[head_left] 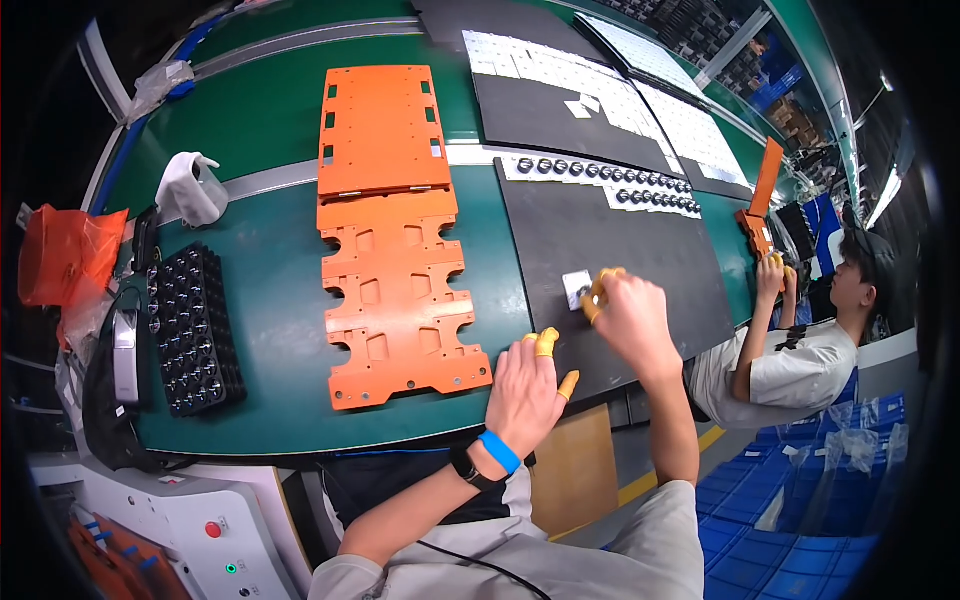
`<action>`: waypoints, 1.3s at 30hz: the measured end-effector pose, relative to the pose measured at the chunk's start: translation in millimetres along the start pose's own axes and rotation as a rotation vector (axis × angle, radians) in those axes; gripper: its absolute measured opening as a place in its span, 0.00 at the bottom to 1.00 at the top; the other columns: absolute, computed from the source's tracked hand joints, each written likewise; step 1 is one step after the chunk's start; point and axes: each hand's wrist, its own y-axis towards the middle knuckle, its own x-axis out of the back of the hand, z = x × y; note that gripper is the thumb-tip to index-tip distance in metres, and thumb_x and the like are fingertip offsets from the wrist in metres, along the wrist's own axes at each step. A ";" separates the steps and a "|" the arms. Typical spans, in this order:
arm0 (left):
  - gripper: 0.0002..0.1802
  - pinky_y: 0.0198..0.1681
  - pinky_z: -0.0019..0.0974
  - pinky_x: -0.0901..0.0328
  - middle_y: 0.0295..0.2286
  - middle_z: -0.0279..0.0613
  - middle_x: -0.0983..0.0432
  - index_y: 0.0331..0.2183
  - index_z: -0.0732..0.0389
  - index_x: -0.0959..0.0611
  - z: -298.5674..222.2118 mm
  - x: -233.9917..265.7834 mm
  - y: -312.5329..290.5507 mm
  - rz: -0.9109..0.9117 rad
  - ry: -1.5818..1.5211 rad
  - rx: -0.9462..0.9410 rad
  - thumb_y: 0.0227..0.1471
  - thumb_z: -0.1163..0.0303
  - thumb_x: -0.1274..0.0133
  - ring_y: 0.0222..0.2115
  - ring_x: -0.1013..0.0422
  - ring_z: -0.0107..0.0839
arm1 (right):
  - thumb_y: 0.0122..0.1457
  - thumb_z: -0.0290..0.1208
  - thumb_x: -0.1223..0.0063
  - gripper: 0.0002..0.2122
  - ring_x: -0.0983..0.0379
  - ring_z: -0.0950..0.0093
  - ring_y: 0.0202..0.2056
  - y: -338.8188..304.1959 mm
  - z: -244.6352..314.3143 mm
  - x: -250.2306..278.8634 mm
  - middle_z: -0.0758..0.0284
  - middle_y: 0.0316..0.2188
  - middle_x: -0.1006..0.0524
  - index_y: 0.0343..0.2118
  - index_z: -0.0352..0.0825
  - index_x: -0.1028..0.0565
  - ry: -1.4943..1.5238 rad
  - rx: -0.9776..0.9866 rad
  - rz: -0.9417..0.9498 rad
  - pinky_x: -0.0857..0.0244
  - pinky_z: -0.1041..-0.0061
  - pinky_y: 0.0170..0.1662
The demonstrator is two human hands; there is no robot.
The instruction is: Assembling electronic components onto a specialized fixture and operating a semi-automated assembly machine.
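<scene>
My right hand (632,312), with yellow finger cots, pinches down at a small white square piece (576,284) lying on the black mat (620,240). Between its fingertips a small dark round part shows in part; the fingers cover most of it. Beside it, my left hand (525,385) lies at the mat's near edge, fingers stretched out and holding nothing. It too wears yellow finger cots. Farther up the mat, black round parts (590,170) stand in two rows on white square pieces. Left of my hands lies a hinged orange panel (398,315) with notched sides.
A black tray of round parts (192,330) and a white container (192,190) are at the left. White squares (540,68) cover boards at the back. At the right, a co-worker (800,350) handles another orange panel (758,230). Blue crates (790,500) are at lower right.
</scene>
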 end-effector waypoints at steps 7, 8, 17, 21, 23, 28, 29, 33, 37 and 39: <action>0.28 0.45 0.44 0.37 0.38 0.51 0.31 0.48 0.73 0.26 -1.9 0.5 1.5 -0.012 0.040 -0.043 0.52 0.63 0.39 0.39 0.33 0.46 | 0.52 0.23 0.44 0.12 0.23 0.60 0.41 55.8 -62.5 -37.5 0.58 0.39 0.21 0.41 0.32 0.21 0.113 -0.090 -0.232 0.28 0.62 0.43; 0.28 0.44 0.44 0.37 0.38 0.51 0.31 0.47 0.73 0.26 -0.5 0.7 0.7 -0.007 0.048 -0.043 0.52 0.63 0.39 0.39 0.33 0.46 | 0.55 0.24 0.44 0.15 0.23 0.59 0.41 60.0 -60.2 -38.1 0.59 0.39 0.21 0.46 0.33 0.21 0.206 -0.130 -0.222 0.28 0.64 0.45; 0.26 0.42 0.43 0.37 0.36 0.51 0.31 0.44 0.74 0.24 2.7 1.7 0.6 -0.011 0.074 -0.073 0.52 0.62 0.39 0.37 0.34 0.45 | 0.52 0.32 0.33 0.15 0.29 0.58 0.48 84.9 -64.6 -52.5 0.58 0.42 0.24 0.41 0.32 0.20 0.349 0.044 -0.214 0.35 0.63 0.52; 0.25 0.41 0.43 0.37 0.36 0.50 0.31 0.42 0.74 0.24 2.8 1.5 1.3 -0.028 0.076 -0.074 0.52 0.62 0.39 0.36 0.34 0.44 | 0.48 0.37 0.31 0.13 0.29 0.62 0.43 98.1 -74.8 -60.2 0.61 0.36 0.24 0.31 0.34 0.21 0.010 -0.018 -0.461 0.39 0.64 0.49; 0.24 0.41 0.43 0.38 0.35 0.50 0.31 0.41 0.74 0.24 1.7 0.7 1.3 -0.014 0.081 -0.081 0.52 0.62 0.39 0.36 0.34 0.44 | 0.49 0.39 0.32 0.14 0.29 0.63 0.44 103.0 -87.7 -66.0 0.61 0.36 0.23 0.31 0.34 0.21 -0.093 -0.150 -0.497 0.39 0.63 0.49; 0.24 0.40 0.43 0.38 0.35 0.50 0.32 0.41 0.73 0.24 2.1 0.3 1.3 -0.044 0.086 -0.090 0.52 0.61 0.40 0.36 0.34 0.44 | 0.50 0.41 0.32 0.14 0.30 0.63 0.43 113.1 -94.2 -73.6 0.61 0.35 0.23 0.29 0.34 0.20 -0.192 -0.200 -0.527 0.39 0.63 0.48; 0.24 0.40 0.43 0.38 0.35 0.50 0.32 0.41 0.73 0.24 2.1 0.9 1.3 -0.047 0.082 -0.088 0.52 0.61 0.40 0.36 0.34 0.44 | 0.50 0.41 0.32 0.15 0.30 0.63 0.43 114.9 -94.4 -74.5 0.61 0.35 0.23 0.28 0.34 0.20 -0.200 -0.210 -0.524 0.39 0.63 0.48; 0.24 0.40 0.43 0.38 0.35 0.50 0.32 0.42 0.73 0.24 2.7 0.0 1.0 -0.046 0.087 -0.086 0.52 0.61 0.40 0.36 0.34 0.44 | 0.49 0.43 0.32 0.15 0.30 0.63 0.43 119.1 -93.8 -75.6 0.61 0.36 0.23 0.28 0.34 0.20 -0.196 -0.249 -0.503 0.39 0.63 0.47; 0.24 0.40 0.43 0.38 0.35 0.50 0.32 0.42 0.73 0.24 4.1 -0.4 0.1 -0.050 0.098 -0.086 0.53 0.61 0.40 0.36 0.34 0.44 | 0.49 0.43 0.31 0.16 0.30 0.63 0.43 121.8 -90.2 -76.1 0.61 0.36 0.23 0.27 0.34 0.20 -0.206 -0.257 -0.499 0.39 0.63 0.47; 0.24 0.40 0.43 0.38 0.35 0.50 0.32 0.42 0.73 0.24 3.8 -1.5 -0.1 -0.039 0.100 -0.091 0.53 0.61 0.40 0.36 0.34 0.44 | 0.49 0.43 0.31 0.16 0.29 0.63 0.44 120.9 -90.5 -73.0 0.60 0.36 0.23 0.28 0.33 0.20 -0.207 -0.284 -0.473 0.38 0.62 0.48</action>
